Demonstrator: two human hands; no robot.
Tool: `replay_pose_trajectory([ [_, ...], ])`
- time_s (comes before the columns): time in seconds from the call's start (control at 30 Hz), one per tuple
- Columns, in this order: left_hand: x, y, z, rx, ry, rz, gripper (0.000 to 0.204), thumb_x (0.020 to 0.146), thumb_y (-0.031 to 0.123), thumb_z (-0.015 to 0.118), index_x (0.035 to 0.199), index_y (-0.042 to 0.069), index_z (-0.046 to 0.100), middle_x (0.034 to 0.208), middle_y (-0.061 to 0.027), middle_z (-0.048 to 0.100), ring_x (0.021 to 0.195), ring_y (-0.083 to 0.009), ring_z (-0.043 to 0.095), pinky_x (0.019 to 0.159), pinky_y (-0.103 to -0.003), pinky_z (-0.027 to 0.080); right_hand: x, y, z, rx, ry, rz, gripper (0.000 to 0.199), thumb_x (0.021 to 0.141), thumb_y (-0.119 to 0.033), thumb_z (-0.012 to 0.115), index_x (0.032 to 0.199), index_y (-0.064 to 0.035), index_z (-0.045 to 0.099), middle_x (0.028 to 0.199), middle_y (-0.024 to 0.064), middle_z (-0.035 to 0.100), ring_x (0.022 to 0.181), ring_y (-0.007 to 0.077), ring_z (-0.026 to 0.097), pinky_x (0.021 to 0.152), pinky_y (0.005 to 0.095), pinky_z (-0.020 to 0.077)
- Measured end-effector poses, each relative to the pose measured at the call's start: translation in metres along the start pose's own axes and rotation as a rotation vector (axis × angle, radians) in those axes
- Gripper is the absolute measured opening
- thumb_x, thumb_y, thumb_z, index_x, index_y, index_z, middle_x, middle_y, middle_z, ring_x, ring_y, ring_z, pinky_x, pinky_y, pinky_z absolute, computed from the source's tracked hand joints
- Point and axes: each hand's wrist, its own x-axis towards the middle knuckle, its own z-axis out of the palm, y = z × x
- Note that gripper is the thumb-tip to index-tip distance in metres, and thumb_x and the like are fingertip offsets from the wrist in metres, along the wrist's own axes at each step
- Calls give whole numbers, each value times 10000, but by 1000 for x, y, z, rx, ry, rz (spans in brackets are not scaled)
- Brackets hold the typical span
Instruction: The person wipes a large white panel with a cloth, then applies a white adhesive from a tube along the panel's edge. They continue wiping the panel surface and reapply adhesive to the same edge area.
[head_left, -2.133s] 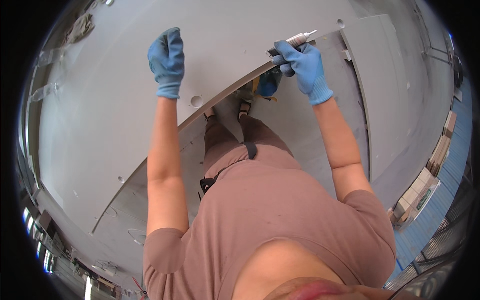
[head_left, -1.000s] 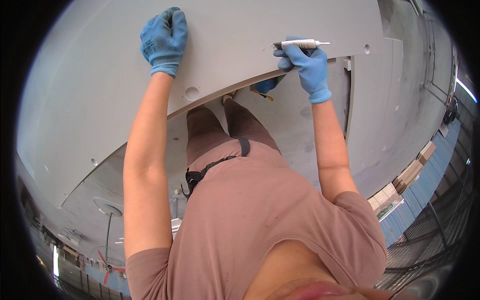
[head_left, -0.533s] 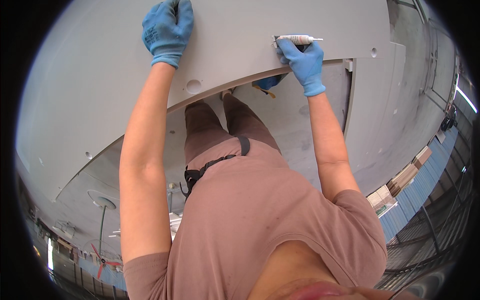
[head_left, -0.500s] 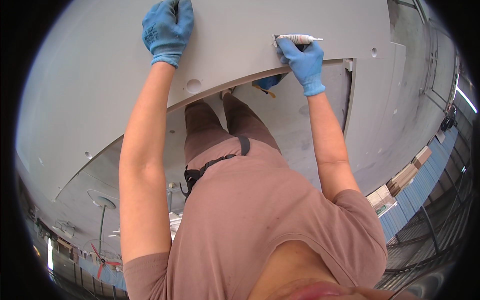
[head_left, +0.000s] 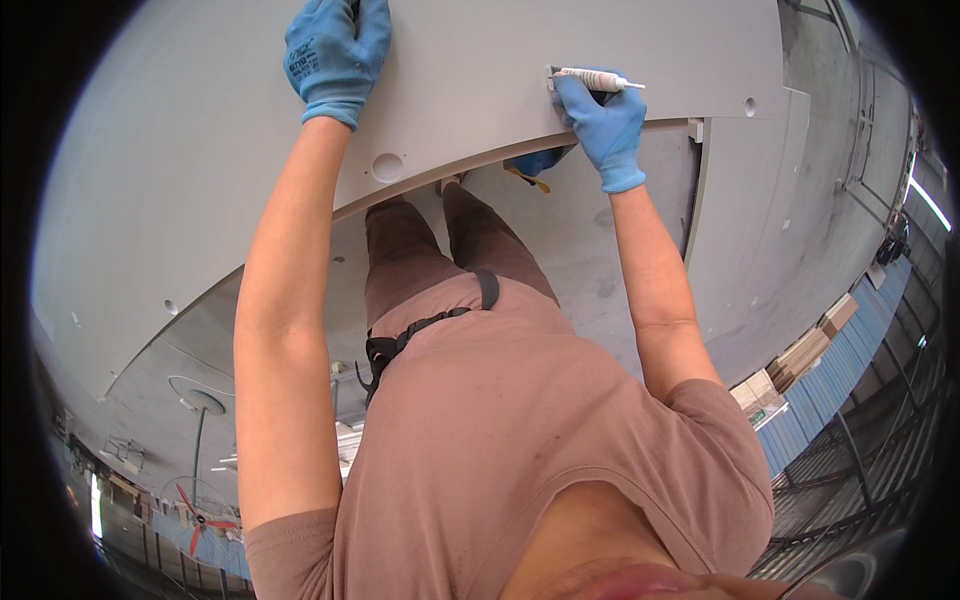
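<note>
A broad light-grey panel (head_left: 470,90) with round recesses lies before me. Toward its far left, my left hand (head_left: 338,55) in a blue glove rests on the panel with its fingers curled. A dark bit shows at the fingers, but I cannot make out what it is. Close to the panel's near edge, my right hand (head_left: 606,120), also gloved in blue, is closed around a white tube (head_left: 598,79) with a thin nozzle pointing right. A small pale flat piece (head_left: 551,77) shows by those fingertips, partly hidden.
Another grey panel (head_left: 745,190) stands to the right. Beneath the near edge, a blue object (head_left: 540,161) with a yellow strip is partly hidden. Stacked boards (head_left: 808,360) lie at the far right, and a fan with red blades (head_left: 200,520) stands at lower left.
The white tube has tipped slightly, its nozzle end now a little lower. Both hands stay nearly where they were, with a small shift of the whole view.
</note>
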Motion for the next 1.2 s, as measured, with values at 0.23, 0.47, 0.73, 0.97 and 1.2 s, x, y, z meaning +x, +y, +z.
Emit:
replay_pose_trajectory([
  [0.23,-1,-2,0,8,3,11,184,980,226,684,969,63,766,915,-165,749,865,-359,702,810,-452,560,0,6,2,-39,-5,-17,179,929,-145,801,977,24,769,829,72,766,675,106,707,577,249,558],
  [0.47,0,0,-2,24,14,27,181,975,221,684,963,60,766,939,-160,755,888,-355,704,830,-446,565,0,7,4,-84,17,-69,210,916,-164,821,975,29,763,827,67,763,681,104,703,607,255,569],
  [0.73,1,1,-2,-17,-5,1,175,972,211,686,958,54,764,928,-166,753,878,-363,705,825,-454,565,-1,0,3,-159,28,-134,240,904,-195,834,953,30,765,830,66,772,697,100,709,643,270,581],
  [0.97,0,0,-1,-17,6,17,168,970,205,690,963,54,765,922,-174,751,878,-368,706,828,-454,565,-2,-2,3,-185,33,-123,243,909,-211,832,938,25,781,802,56,771,704,110,717,655,280,583],
  [1.2,1,2,-3,-13,-2,-1,170,971,206,692,966,52,765,926,-175,750,876,-371,706,818,-459,566,1,0,-9,79,108,38,193,915,-171,818,940,16,781,770,76,761,645,135,709,587,273,562],
])
